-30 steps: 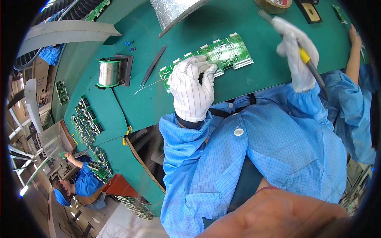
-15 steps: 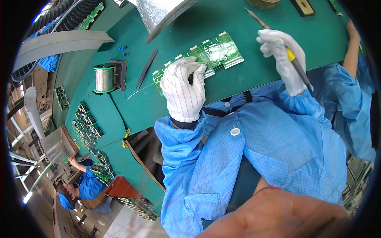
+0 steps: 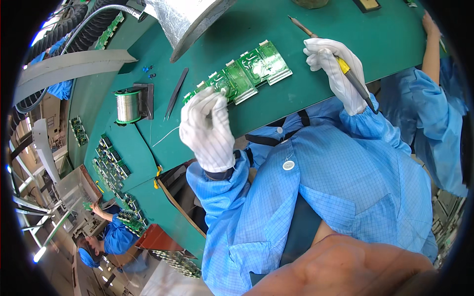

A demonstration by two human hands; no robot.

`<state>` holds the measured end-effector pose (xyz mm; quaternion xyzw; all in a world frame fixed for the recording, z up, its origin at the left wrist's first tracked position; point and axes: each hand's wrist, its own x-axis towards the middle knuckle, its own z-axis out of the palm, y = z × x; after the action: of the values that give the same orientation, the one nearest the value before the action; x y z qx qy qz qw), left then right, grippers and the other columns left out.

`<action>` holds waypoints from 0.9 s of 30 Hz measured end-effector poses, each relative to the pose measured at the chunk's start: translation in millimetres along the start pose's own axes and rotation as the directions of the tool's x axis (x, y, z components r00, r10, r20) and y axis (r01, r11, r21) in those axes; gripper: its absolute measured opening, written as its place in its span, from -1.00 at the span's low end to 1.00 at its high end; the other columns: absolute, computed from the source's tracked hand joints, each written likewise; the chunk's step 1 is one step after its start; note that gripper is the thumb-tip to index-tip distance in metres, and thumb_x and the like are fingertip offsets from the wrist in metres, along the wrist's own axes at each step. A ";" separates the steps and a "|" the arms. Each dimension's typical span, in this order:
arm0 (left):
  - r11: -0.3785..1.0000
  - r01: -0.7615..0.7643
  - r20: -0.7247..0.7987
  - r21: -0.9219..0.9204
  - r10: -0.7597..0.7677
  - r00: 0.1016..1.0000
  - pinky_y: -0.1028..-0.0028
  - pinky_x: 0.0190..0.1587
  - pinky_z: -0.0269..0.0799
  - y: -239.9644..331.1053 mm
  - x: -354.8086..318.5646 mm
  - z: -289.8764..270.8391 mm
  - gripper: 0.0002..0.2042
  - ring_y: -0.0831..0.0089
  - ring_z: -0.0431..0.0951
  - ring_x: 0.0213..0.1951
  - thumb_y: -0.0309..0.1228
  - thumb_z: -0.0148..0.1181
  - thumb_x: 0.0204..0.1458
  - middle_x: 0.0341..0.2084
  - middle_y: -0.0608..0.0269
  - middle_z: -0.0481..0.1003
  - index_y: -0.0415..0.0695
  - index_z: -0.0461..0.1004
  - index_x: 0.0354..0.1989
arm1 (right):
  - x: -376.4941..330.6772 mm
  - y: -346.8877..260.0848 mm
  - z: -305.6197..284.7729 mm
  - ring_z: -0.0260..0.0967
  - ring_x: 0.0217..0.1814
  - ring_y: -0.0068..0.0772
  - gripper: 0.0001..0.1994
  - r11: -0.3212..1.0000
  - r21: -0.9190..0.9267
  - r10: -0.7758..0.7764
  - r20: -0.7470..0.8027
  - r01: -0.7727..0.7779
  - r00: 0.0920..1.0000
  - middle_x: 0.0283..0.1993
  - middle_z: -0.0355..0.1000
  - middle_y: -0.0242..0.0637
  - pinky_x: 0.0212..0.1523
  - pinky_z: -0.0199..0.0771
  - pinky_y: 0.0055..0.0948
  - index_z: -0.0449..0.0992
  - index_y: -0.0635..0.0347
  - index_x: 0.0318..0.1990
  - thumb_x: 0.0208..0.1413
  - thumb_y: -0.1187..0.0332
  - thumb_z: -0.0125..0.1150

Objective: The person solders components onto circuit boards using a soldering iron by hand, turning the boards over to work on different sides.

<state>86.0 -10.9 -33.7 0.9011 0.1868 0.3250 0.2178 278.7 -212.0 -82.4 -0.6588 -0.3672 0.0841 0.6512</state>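
Note:
My gloved left hand (image 3: 208, 130) is beside the left end of a green circuit board panel (image 3: 242, 74), fingers curled, and covers part of it. Solder wire (image 3: 165, 136) trails from this hand toward the table; its other end is hidden in the fingers. My gloved right hand (image 3: 338, 74) grips a soldering iron (image 3: 348, 69) with a yellow band. The iron's tip points up and left, clear of the panel. Black tweezers (image 3: 176, 93) lie left of the panel. Further left stands a reel of solder wire (image 3: 128, 107) on a dark holder.
A silver foil-covered duct (image 3: 190, 22) hangs over the far side of the green table (image 3: 296, 93). Small blue parts (image 3: 148, 72) lie near the reel. More circuit boards (image 3: 109, 160) line the left. A co-worker's arm (image 3: 432, 47) reaches in at right; another person (image 3: 116, 237) sits lower left.
My left hand has drawn back from the panel toward me and left, uncovering more of the board, with the wire moving along. The right hand and iron have shifted slightly left in view.

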 end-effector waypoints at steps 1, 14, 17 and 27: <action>0.999 0.028 -0.040 -0.044 -0.029 0.999 0.32 -0.02 0.52 -2.9 -2.6 -1.8 -0.87 0.27 0.58 -0.12 -0.41 0.26 0.15 -0.19 0.08 0.57 -0.24 0.54 -0.27 | 0.3 -0.6 0.0 0.49 -0.28 -0.53 -0.66 1.000 0.003 -0.002 0.001 0.002 1.000 -0.21 0.54 -0.18 -0.15 0.54 -0.52 0.50 0.35 0.04 0.40 0.21 0.01; 0.979 0.192 -0.041 0.064 -0.189 0.981 0.42 -0.14 0.54 -49.8 0.4 -7.5 -0.80 0.41 0.59 -0.25 -0.37 0.22 0.22 -0.17 0.09 0.59 -0.29 0.52 -0.20 | -6.3 -5.6 -0.1 0.53 -0.21 -0.48 -0.61 0.994 0.067 0.088 -0.056 -0.084 0.995 -0.31 0.53 -0.25 -0.16 0.56 -0.51 0.50 0.33 0.03 0.37 0.13 0.03; 0.979 0.185 0.000 0.081 -0.186 0.983 0.40 -0.14 0.53 -53.6 3.1 -3.8 -0.81 0.37 0.61 -0.24 -0.37 0.21 0.22 -0.16 0.07 0.59 -0.28 0.52 -0.21 | -8.2 -7.6 2.0 0.52 -0.24 -0.50 -0.61 0.995 0.045 0.095 -0.067 -0.092 0.993 -0.31 0.52 -0.25 -0.18 0.55 -0.52 0.49 0.33 0.02 0.37 0.12 0.02; 0.962 0.230 0.075 0.149 -0.243 0.967 0.25 -0.17 0.50 -30.8 6.4 -7.9 -0.80 0.13 0.62 -0.26 -0.32 0.19 0.22 -0.29 0.00 0.61 -0.23 0.53 -0.25 | -17.6 -22.4 45.7 0.50 -0.22 -0.45 -0.75 0.985 0.172 -0.067 0.262 0.022 0.963 -0.15 0.53 -0.21 -0.18 0.55 -0.45 0.47 0.24 0.03 0.31 0.29 0.16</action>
<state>79.3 20.0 -40.7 0.8994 0.3050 0.2409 0.1999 230.8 -188.6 -74.5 -0.5758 -0.4579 0.1881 0.6507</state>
